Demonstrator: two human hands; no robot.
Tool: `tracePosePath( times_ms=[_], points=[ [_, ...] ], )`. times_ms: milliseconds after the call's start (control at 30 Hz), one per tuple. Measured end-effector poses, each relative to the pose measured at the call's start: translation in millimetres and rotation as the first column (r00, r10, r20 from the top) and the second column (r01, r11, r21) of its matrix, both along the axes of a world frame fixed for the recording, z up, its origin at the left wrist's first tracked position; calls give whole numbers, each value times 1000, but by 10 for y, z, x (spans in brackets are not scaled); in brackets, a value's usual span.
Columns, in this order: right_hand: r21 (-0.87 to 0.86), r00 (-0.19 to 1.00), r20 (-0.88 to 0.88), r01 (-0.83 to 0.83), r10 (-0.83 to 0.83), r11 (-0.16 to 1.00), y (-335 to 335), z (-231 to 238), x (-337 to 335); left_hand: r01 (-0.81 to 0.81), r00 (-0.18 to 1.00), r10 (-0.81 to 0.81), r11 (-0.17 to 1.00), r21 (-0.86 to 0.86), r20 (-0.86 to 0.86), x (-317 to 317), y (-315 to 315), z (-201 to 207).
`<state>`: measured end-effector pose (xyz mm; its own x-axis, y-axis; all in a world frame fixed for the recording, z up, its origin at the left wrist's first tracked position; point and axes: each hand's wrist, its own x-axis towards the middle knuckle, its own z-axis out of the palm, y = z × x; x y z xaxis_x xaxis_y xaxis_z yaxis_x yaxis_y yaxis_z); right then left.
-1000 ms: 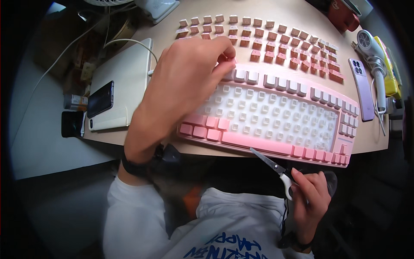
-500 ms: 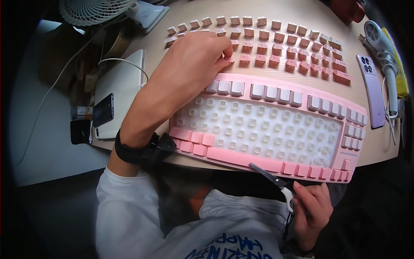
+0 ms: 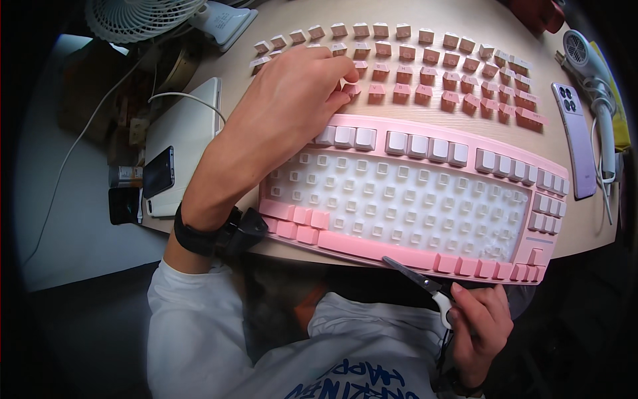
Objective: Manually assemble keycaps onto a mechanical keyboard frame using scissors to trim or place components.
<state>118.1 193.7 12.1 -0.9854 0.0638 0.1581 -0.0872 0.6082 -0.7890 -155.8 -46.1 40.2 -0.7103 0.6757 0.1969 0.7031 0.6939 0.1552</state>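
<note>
My left hand (image 3: 302, 83) reaches over the keyboard to the loose keycaps. Its thumb and index finger are pinched at a pink keycap (image 3: 353, 89) at the near row's left end, partly covered by the fingers. Low at the right, my right hand (image 3: 484, 324) grips a pair of scissors (image 3: 421, 280) with a white handle, the dark blades closed and pointing left over the keyboard's front edge. Between the hands lies a pink keyboard (image 3: 438, 126). White and pink keycaps remain around its border, while its middle shows bare white switch sockets (image 3: 399, 197).
Rows of pink and whitish keycaps (image 3: 403, 73) stand beyond the keyboard. To the right lie a lilac phone (image 3: 577, 143) and a pale hair dryer (image 3: 588, 63). At left are a white fan (image 3: 143, 16), a white laptop-like slab (image 3: 193, 133) and a dark phone (image 3: 159, 173).
Almost nothing differs. The view has shifted slightly; my left fingers stay at the same keycap, and my right hand keeps the scissors in place.
</note>
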Motion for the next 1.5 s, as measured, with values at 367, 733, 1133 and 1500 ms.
tracePosePath(
  times_ms=[367, 733, 1133, 1500],
  points=[
    [21, 998, -68, -14, 15, 1000, -21, 28, 0, -148, 988, 152, 968, 204, -4, 612, -279, 392],
    [226, 990, -33, -130, 141, 965, -363, 342, -305, -183, 975, 128, 926, 331, 181, 1440, -573, -108],
    [453, 986, -118, -55, 121, 890, -526, 408, -487, -204, 973, 130, 866, 456, 188, 1501, -561, -285],
    [267, 988, -128, -51, 88, 962, -541, 151, -382, -207, 972, 129, 864, 458, 196, 1498, -552, -271]
  ],
)
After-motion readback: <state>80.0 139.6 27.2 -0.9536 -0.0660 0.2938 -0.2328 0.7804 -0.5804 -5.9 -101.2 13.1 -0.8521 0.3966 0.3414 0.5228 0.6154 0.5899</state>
